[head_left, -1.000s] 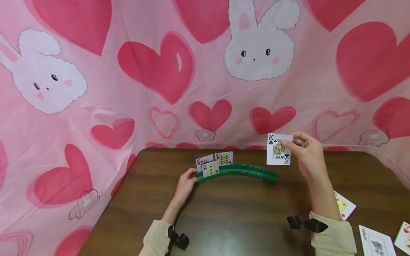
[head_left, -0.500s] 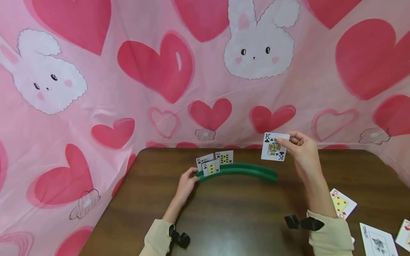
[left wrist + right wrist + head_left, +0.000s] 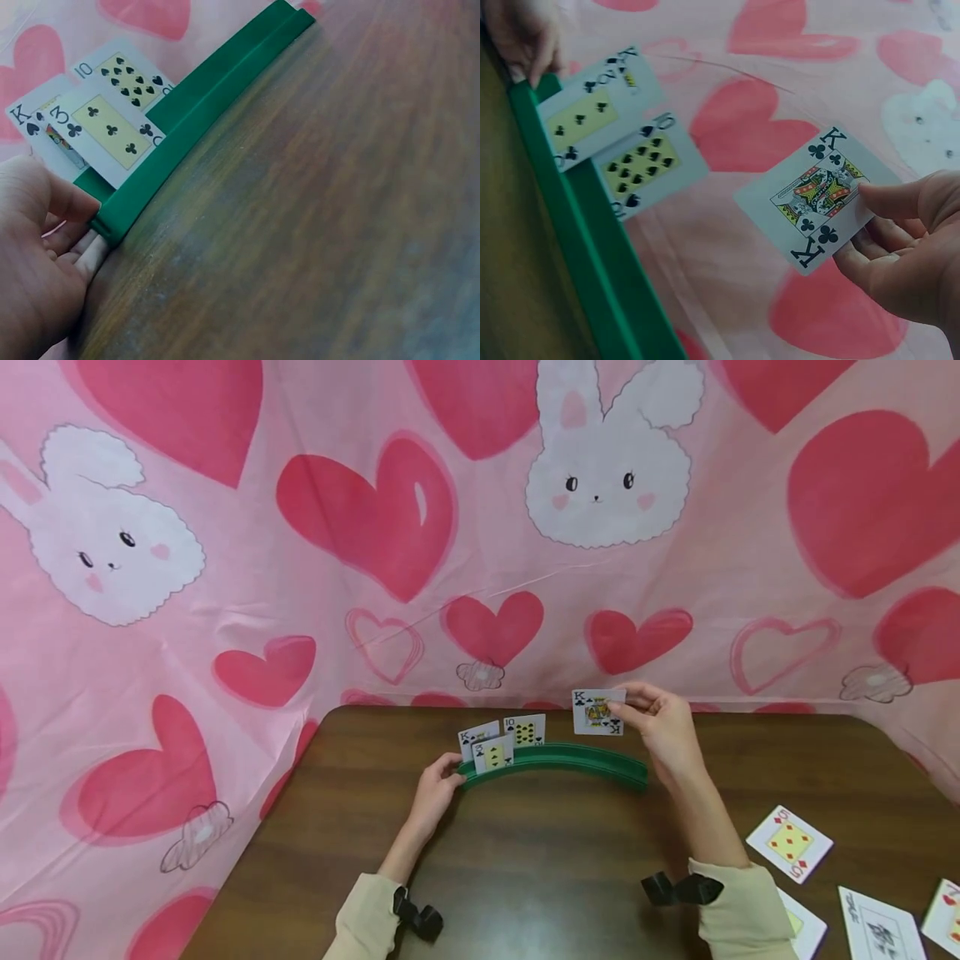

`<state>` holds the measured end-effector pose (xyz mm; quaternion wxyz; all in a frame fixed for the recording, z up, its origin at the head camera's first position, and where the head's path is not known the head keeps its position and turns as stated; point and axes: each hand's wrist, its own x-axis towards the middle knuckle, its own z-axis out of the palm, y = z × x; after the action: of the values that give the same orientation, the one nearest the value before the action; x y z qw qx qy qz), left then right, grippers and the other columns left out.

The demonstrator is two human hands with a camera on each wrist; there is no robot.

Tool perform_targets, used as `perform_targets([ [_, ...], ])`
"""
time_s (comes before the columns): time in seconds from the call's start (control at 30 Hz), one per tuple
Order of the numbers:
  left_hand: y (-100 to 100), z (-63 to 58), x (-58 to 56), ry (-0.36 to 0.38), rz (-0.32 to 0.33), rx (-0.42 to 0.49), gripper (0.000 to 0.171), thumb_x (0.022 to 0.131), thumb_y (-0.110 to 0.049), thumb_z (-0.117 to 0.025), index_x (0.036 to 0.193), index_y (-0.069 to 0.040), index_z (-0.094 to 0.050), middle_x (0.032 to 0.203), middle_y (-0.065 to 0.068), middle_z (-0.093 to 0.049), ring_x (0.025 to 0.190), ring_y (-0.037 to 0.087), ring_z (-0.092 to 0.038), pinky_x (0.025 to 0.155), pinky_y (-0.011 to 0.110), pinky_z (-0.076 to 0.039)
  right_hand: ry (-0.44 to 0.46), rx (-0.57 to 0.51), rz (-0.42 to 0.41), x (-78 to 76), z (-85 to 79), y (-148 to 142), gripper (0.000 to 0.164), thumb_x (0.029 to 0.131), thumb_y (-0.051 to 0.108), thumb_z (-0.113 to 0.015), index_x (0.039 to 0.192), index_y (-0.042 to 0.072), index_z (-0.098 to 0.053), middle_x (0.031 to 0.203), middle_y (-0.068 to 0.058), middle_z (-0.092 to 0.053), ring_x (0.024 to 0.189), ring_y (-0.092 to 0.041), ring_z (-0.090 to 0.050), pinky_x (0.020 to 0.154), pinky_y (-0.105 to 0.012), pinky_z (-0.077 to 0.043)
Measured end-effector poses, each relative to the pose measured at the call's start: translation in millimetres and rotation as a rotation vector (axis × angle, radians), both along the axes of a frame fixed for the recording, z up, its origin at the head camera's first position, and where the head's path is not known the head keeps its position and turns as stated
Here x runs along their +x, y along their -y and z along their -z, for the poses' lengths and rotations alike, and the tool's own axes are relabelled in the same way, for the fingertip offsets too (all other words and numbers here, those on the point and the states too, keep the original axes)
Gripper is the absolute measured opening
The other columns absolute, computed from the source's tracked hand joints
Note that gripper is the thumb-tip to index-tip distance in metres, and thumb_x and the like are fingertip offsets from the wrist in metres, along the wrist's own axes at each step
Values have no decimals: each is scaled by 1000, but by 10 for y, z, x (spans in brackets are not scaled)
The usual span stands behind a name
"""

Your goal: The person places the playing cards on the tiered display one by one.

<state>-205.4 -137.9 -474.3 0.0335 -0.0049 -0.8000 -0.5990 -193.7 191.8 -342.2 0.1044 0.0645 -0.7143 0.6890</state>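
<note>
Between the thumb and fingers of my right hand (image 3: 663,731) is a king of clubs (image 3: 596,712), held face toward me above the far side of the table. The right wrist view shows this king of clubs (image 3: 810,199) apart from the green curved card holder (image 3: 581,758). My left hand (image 3: 435,789) pinches the holder's left end. Three cards stand in the holder's left half: a three of clubs (image 3: 109,131) in the front groove, partly covering a king of spades (image 3: 34,116) behind it, and a ten of spades (image 3: 124,81) to their right.
At the right, a five of diamonds (image 3: 789,843) lies face up on the brown table (image 3: 540,877). Near it are a partly hidden card (image 3: 808,931), a white card with a dark drawing (image 3: 883,931) and a red-suited card (image 3: 947,914). A heart-patterned cloth (image 3: 480,543) hangs behind.
My right hand has moved left with the king of clubs, bringing it over toward the holder's middle. The five of diamonds has come out from behind the right arm. My left hand stays put.
</note>
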Motion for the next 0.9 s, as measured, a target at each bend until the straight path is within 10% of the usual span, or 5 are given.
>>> perform_targets([
  [0.9,8,-8,54,-21,10,17,27,94,3,-57,119,6,-67,121,22,-66,104,29,-59,87,34,-47,115,3,-52,-201,456,393,32,95,5,-73,118,-15,-67,88,6,-72,84,-10,-64,80,-25,-55],
])
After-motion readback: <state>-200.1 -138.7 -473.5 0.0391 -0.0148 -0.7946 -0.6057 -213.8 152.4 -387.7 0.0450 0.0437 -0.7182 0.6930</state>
